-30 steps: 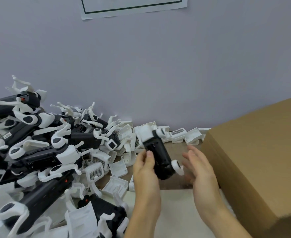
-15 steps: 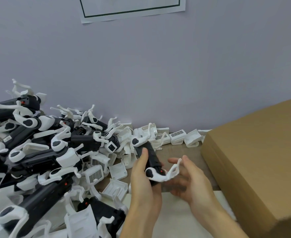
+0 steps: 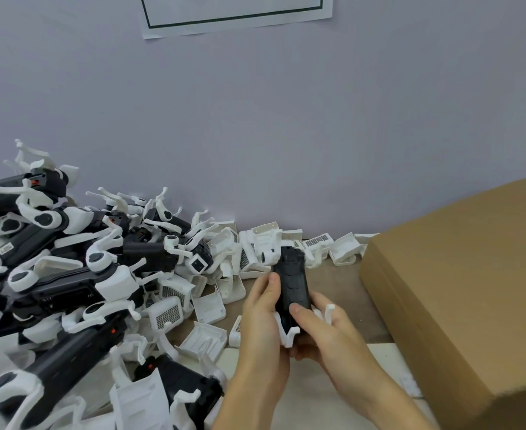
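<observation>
A black handheld device [image 3: 292,280] with white plastic parts at both ends is held upright over the table, near the middle of the view. My left hand [image 3: 261,318] grips its left side, thumb lying on the black body. My right hand [image 3: 320,330] grips the lower right side, thumb pressed on the front near the bottom. A white curved bracket [image 3: 286,332] sticks out at the device's lower end between my hands.
A big heap of the same black-and-white devices [image 3: 63,274] fills the left. Loose white plastic housings [image 3: 206,305] lie along the wall and in front of the heap. A closed cardboard box [image 3: 460,290] stands at the right. The wooden tabletop [image 3: 342,283] shows between them.
The device has been turned in my hands, its black face now toward me. My right hand went from open beside it to gripping its lower end.
</observation>
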A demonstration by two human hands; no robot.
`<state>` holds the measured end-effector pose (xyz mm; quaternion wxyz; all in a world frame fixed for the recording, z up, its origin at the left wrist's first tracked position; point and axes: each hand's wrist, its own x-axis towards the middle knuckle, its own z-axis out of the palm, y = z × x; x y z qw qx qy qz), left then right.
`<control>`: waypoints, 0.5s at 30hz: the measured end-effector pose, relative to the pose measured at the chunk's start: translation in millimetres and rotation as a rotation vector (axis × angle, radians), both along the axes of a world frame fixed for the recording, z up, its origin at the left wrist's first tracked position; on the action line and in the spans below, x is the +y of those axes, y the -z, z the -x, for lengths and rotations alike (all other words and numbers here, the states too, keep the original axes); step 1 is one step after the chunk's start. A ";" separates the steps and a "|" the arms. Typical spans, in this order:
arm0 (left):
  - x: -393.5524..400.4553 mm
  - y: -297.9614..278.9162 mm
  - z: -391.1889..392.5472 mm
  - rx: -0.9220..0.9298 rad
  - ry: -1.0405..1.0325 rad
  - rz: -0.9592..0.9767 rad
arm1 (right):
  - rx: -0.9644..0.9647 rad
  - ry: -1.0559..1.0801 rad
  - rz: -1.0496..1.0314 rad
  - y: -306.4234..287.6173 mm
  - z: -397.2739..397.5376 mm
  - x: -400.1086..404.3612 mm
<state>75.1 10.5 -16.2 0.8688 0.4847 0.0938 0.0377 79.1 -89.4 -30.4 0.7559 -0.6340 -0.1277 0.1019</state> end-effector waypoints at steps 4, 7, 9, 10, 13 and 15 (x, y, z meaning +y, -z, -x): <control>0.3 1.6 -2.2 0.025 -0.003 -0.046 | 0.008 -0.019 -0.023 3.4 -1.8 1.9; 1.6 4.6 -4.1 0.037 -0.011 -0.071 | -0.001 -0.029 -0.037 5.6 -2.6 1.7; 1.8 6.0 -5.4 0.040 -0.027 -0.084 | -0.003 -0.039 -0.033 6.8 -3.0 1.2; 1.9 6.5 -6.0 0.041 -0.037 -0.083 | 0.000 -0.041 -0.031 6.9 -3.1 0.8; 2.2 7.8 -7.7 0.038 -0.054 -0.061 | 0.001 -0.052 -0.036 6.9 -3.5 -0.3; 2.5 8.6 -7.9 0.035 -0.056 -0.051 | -0.004 -0.064 -0.035 7.2 -3.0 -1.0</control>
